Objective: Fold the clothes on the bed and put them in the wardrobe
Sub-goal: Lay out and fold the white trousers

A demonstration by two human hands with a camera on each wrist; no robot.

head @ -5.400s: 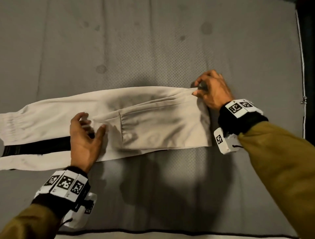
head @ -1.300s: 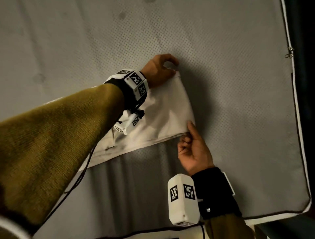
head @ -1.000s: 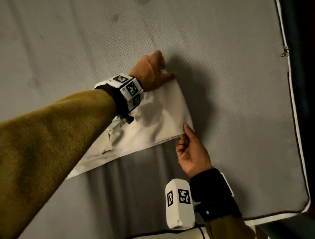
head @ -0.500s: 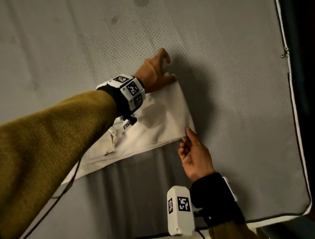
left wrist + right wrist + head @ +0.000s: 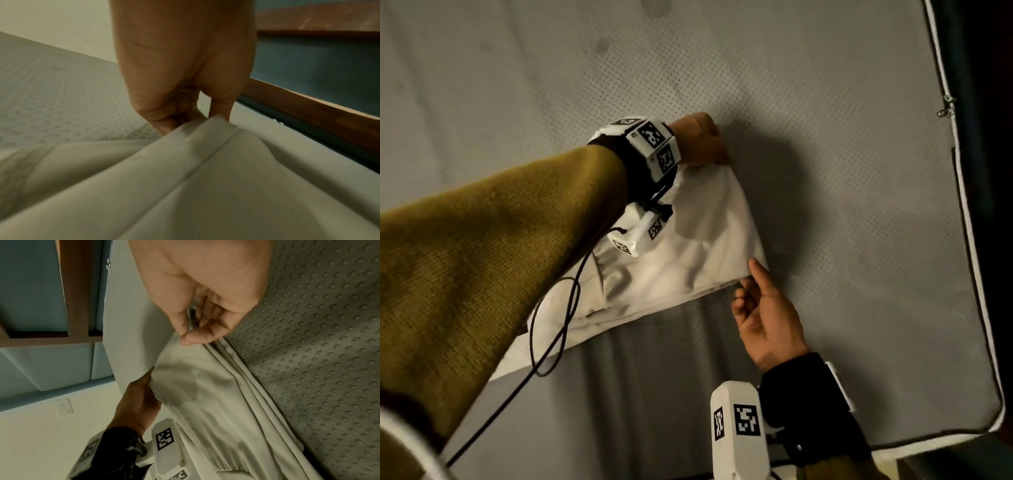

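Cream trousers (image 5: 688, 260), folded over into a band, lie on the grey mattress (image 5: 825, 137). My left hand (image 5: 717, 157) reaches across them and grips the far corner of their right end; the left wrist view shows its fingers (image 5: 164, 116) curled onto the cloth's edge (image 5: 205, 178). At the near corner of the same end, my right hand (image 5: 751, 279) pinches the layered edge between thumb and fingers (image 5: 197, 337). The right wrist view shows that end of the trousers (image 5: 216, 402) raised off the mattress, with the left hand (image 5: 139, 402) at its other corner.
The mattress's white-piped edge (image 5: 962, 205) runs down the right, with a dark gap beyond it. A black cable (image 5: 551, 325) hangs from my left sleeve over the trousers. A wooden bed frame (image 5: 308, 105) and blue padding stand past the mattress. A wall socket (image 5: 64, 407) is visible.
My left hand's fingers, spread half a second ago, have curled onto the far corner. The right hand stays pinching the near corner, and the trousers' end has barely shifted.
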